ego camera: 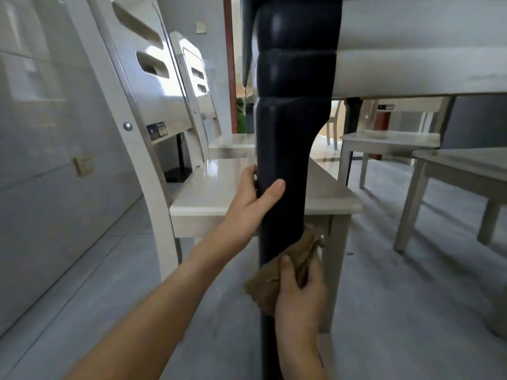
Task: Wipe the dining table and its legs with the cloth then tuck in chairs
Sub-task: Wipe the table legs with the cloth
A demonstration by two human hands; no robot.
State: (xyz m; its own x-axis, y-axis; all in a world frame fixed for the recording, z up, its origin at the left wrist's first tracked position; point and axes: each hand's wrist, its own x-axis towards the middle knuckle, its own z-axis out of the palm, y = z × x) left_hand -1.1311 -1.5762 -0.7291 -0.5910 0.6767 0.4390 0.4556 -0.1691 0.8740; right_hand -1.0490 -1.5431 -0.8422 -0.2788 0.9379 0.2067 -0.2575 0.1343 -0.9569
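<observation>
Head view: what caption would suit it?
Left hand grips dark table leg; right hand presses brown cloth against it.

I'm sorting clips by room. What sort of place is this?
Probably a home dining area: a dark table leg, gripped by the left hand and wiped with the cloth in the right hand, cream dining chairs beside it, and a grey floor.

Grey floor [397, 297] (smooth, pale) — white chairs [208, 193] stand on it, around the dark table leg [285, 133].
</observation>
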